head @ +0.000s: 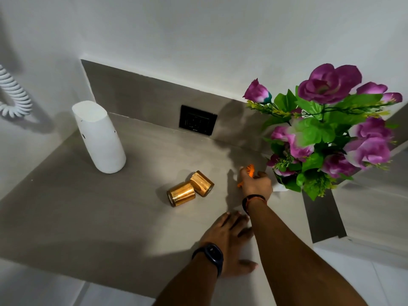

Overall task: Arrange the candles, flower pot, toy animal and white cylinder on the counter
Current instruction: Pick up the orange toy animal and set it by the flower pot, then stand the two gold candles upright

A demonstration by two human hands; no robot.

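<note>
Two gold candle jars [181, 194] [202, 183] lie on their sides, touching, in the middle of the grey counter [88, 206]. A white cylinder [99, 138] stands upright at the back left. The flower pot [281, 187], white and mostly hidden by purple flowers [329, 129], stands at the right. My right hand [257, 184] is closed around an orange striped toy animal [250, 170] just left of the pot. My left hand [229, 239], with a dark watch on the wrist, rests flat on the counter near the front edge, fingers spread.
A black wall socket [197, 123] sits in the grey backsplash behind the candles. A white coiled cord [13, 96] hangs on the left wall. The counter's front edge runs along the bottom, with white floor tiles below.
</note>
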